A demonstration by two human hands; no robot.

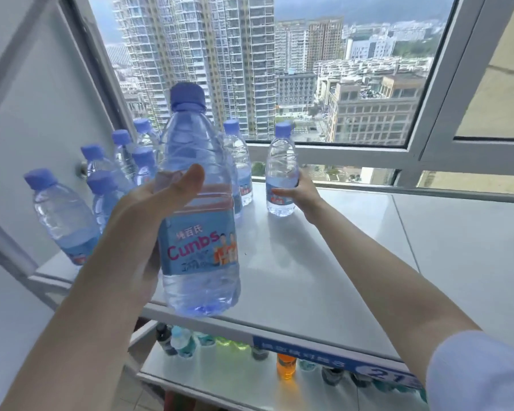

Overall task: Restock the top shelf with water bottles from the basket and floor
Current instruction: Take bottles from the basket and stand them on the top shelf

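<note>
Water bottles (122,161) with blue caps are standing packed together at the back left corner of the top shelf (339,262). The outermost bottle (63,215) is sitting right by the left edge. That is probably the first risk: a nudge from the incoming bottle or the forearm could tip the group like skittles, or push the outer one over the edge.

Moving right, the left hand (143,226) is gripping a near bottle (199,203). Its thumb is lying across the front above the label, and the fingers are going round the back, out of sight. The bottle's base is hanging over the shelf's front edge, and I cannot tell whether it is touching the surface. If released there, it would likely be landing half off the edge and dropping toward the lower shelf (220,378), where coloured drinks (286,366) are lined up. The plastic also looks smooth and soft, so a loose hold may be letting it slip or buckle.

Further right, the right hand (301,194) is wrapping its fingers round the lower half of a far bottle (281,173). This one is standing upright toward the back edge, just apart from the group. Letting go while it is being slid could be toppling it, and the arm is reaching far, which is leaving little control.
</note>
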